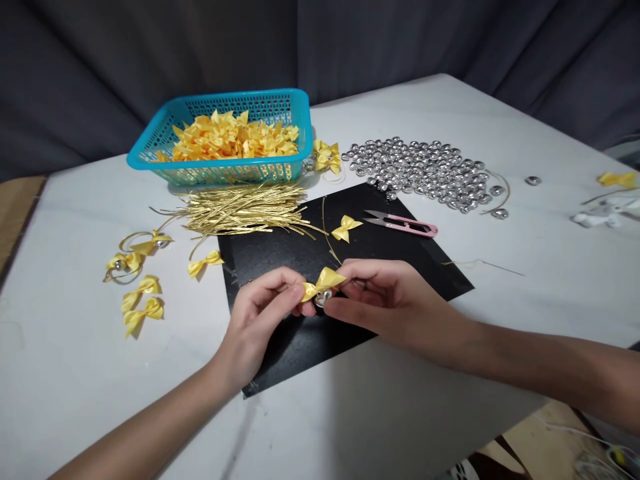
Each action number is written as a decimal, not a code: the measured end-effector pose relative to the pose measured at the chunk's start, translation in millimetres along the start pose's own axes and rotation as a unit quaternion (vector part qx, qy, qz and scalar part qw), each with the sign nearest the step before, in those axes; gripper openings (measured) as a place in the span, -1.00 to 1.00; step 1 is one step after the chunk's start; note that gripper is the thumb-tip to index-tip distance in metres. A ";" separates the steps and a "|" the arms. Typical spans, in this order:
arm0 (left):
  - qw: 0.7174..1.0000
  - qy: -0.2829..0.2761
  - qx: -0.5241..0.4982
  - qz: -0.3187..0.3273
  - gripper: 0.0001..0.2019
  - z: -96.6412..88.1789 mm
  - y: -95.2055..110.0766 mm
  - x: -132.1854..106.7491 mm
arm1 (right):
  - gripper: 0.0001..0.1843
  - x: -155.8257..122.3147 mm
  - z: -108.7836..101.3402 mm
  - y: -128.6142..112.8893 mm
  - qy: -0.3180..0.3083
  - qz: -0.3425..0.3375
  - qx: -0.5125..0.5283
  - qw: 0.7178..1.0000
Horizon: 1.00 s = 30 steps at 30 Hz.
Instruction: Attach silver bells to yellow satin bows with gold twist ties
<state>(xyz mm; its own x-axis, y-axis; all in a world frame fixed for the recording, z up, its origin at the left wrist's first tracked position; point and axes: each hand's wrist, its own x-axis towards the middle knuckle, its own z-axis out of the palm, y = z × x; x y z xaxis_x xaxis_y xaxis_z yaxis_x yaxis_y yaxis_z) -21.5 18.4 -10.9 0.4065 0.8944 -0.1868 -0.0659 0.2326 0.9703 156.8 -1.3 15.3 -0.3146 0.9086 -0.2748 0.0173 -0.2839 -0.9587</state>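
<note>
Above a black sheet [300,360], both my hands hold one yellow ribbon bow [327,279] between them. My left hand [265,313] pinches the bow's left side between thumb and fingers. A shiny silver bell-like bead [323,298] sits against the underside of the bow's middle. My right hand [390,297] is closed at the bow's right end, its thumb beside the silver bead. Any cord inside the right fingers is hidden. Just beyond my hands, another yellow bow [346,229] lies on the sheet, near pink-handled thread snips [403,223].
A blue basket [215,163] full of yellow bows stands at the back left. Gold cords [245,208] lie before it. Silver beads [420,170] are spread at the back right. Loose bows [144,313] rest at left; a threaded needle [500,268] lies right, on the white table [550,300].
</note>
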 end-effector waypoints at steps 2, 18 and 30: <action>1.000 -0.001 0.005 -0.002 -0.81 -0.1 -0.2 -0.1 | -0.70 -0.2 0.2 0.1 0.000 0.002 0.002 1.000; 1.000 0.001 0.010 0.001 -0.83 1.2 1.3 0.1 | -0.73 0.0 1.7 -2.3 0.006 0.017 -0.005 1.000; 1.000 0.022 -0.002 0.017 -0.89 6.5 3.4 0.9 | -0.69 4.4 0.5 -2.0 0.025 0.007 -0.001 1.000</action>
<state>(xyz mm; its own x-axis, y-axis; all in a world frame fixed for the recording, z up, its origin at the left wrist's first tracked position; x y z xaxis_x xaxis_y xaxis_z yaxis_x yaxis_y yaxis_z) -15.4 17.5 -6.8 0.3627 0.9179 -0.1610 -0.0824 0.2037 0.9756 154.9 3.1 16.0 -0.2661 0.9186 -0.2923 0.0237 -0.2969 -0.9546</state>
